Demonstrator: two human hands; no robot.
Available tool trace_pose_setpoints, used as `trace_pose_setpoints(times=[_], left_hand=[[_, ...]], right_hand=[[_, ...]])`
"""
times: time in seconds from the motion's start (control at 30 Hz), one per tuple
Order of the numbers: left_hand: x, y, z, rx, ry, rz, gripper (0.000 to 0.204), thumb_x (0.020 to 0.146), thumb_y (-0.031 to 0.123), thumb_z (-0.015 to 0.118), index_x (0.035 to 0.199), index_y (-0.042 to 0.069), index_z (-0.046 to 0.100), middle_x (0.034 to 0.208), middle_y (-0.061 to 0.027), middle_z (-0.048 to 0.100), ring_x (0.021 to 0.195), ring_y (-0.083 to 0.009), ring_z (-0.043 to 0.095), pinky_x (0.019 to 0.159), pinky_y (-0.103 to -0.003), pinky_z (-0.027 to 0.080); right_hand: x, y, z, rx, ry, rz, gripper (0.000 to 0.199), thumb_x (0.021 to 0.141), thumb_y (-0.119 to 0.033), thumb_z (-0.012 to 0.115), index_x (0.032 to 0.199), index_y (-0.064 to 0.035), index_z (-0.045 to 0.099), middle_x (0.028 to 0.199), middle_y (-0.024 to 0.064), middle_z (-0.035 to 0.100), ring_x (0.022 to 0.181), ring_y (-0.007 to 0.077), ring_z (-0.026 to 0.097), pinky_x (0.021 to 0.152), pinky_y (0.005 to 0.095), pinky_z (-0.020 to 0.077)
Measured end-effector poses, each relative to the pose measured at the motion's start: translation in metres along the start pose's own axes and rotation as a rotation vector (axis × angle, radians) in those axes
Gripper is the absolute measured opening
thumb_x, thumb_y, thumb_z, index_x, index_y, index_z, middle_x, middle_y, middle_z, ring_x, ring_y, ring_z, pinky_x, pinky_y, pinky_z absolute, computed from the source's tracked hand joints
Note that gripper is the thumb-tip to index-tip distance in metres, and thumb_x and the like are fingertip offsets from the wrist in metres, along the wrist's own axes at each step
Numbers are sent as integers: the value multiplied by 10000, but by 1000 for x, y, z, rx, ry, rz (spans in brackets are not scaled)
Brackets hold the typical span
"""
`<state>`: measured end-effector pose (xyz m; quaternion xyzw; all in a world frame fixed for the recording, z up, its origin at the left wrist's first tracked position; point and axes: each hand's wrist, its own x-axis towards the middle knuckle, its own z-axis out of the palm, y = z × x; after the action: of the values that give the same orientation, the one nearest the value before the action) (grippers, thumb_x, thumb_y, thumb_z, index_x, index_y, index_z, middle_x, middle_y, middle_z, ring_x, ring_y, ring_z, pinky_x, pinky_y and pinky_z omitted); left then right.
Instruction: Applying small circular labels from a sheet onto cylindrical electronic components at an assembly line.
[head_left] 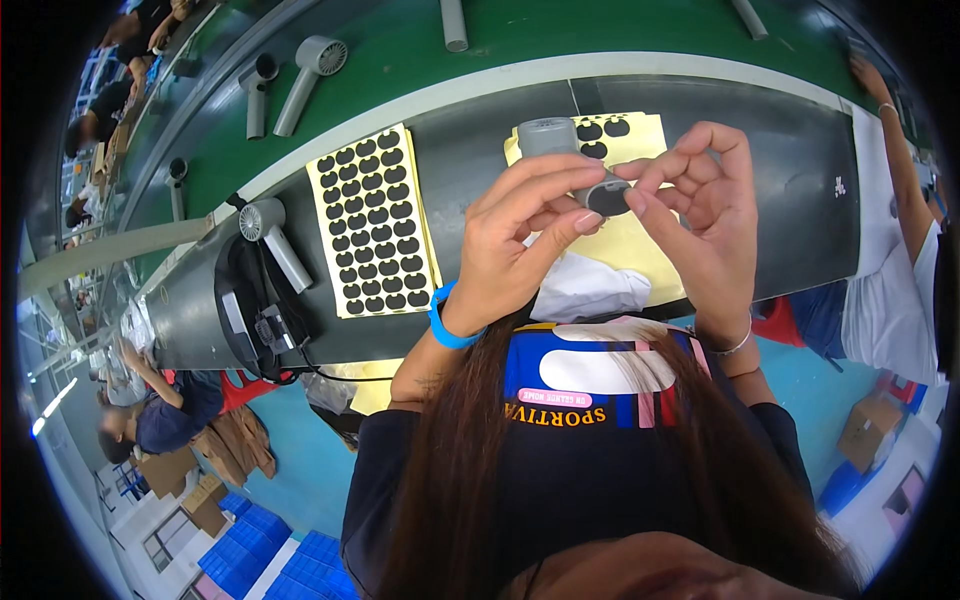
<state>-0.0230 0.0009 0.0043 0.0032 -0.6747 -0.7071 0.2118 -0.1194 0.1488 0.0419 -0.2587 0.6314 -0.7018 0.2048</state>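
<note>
My left hand (pixel 525 225) is wrapped round the handle of a grey handheld fan (pixel 547 138), with its round head lying away from me. The handle's end faces up toward me and bears a black rounded sticker (pixel 606 200). My right hand (pixel 700 200) pinches at the right edge of that sticker with thumb and forefinger; its other fingers are curled. Under my hands lies a yellow sheet (pixel 655 270) with a few black stickers left at its top. A white cloth (pixel 600 288) lies bunched below them, close to my body.
A stack of sticker sheets (pixel 375 225) with rows of black stickers lies to the left. Beyond it are another grey fan (pixel 275 235) and a black device with a cable (pixel 262 310). More fans (pixel 310 80) rest on the green belt (pixel 390 50). Other people work at both sides.
</note>
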Motion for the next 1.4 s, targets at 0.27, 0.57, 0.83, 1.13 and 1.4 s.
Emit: trace_pose_setpoints(times=[0.27,0.57,0.83,1.13,1.4], left_hand=[[0,2,2,-29,9,-11,294,842,-57,625,1135,-46,608,1170,-143,555,873,-160,645,752,-252,574],[-1,6,8,-45,39,-67,257,858,-83,578,1114,-73,589,1177,-161,516,884,-153,624,801,-315,585],[0,5,10,-51,45,-76,253,855,-90,576,1106,-65,598,1166,-153,517,871,-148,625,794,-318,588],[3,10,2,-107,133,-97,217,861,-75,559,1074,-72,601,1145,-183,550,815,-211,668,723,-311,587],[3,13,-21,-278,151,-172,249,850,-86,584,1097,-48,585,1123,-141,555,827,-188,673,696,-256,564]], right_hand=[[0,-1,2,-51,12,-6,422,807,105,618,1107,-59,370,853,64,597,975,190,632,765,242,485],[-2,-6,4,-157,34,-12,416,826,95,601,1142,-36,366,866,70,600,950,185,638,763,237,491],[-3,-6,5,-231,68,-46,433,817,97,607,1140,-36,351,846,72,603,894,165,638,746,233,495],[9,-5,-6,-598,139,-152,440,798,66,637,1171,-18,419,1030,83,572,817,116,614,683,224,472],[24,31,17,-464,-318,-127,483,792,65,572,1254,-52,493,1193,112,576,839,216,641,649,266,502]])
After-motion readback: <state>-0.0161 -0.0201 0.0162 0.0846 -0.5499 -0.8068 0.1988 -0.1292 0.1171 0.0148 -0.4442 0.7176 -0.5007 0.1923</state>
